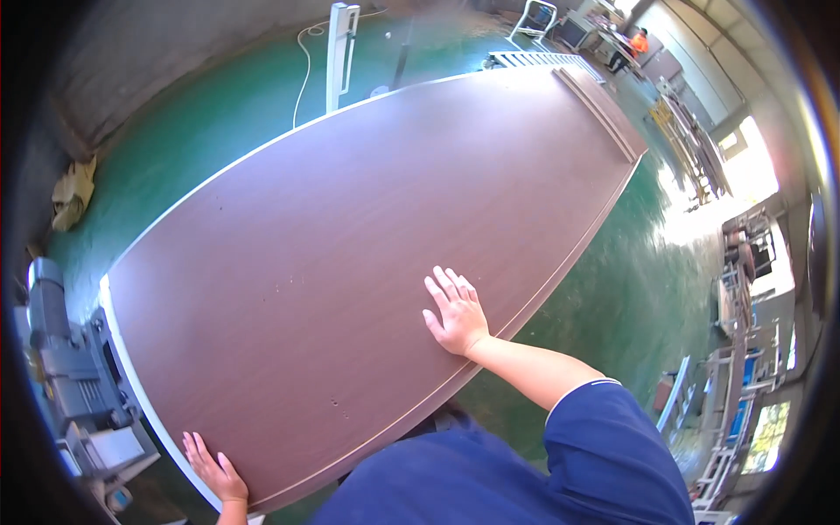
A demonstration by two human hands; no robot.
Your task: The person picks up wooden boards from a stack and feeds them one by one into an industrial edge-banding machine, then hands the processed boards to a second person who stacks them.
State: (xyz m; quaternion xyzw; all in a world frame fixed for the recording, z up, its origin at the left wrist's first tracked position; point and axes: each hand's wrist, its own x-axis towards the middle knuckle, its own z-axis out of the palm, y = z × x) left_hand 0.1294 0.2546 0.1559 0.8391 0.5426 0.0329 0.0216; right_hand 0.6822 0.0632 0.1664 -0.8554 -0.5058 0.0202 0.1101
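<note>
A large flat brown board [350,219] lies in front of me, stretching away to the upper right. My right hand [457,313] rests palm down on it near its right long edge, fingers spread, holding nothing. At the near left corner, my left hand [215,472] lies on the board beside its pale left edge, with the fingers stretched out. Across the far end lie narrow brown strips [599,114]. Small specks and marks dot the brown surface.
A grey motor-driven machine [70,350] stands close by the left edge. A white upright post [339,57] rises past the far edge. A roller conveyor [542,60] sits beyond the board. Farther off are a person in orange [640,42], stacked panels [691,144] and racks [731,385].
</note>
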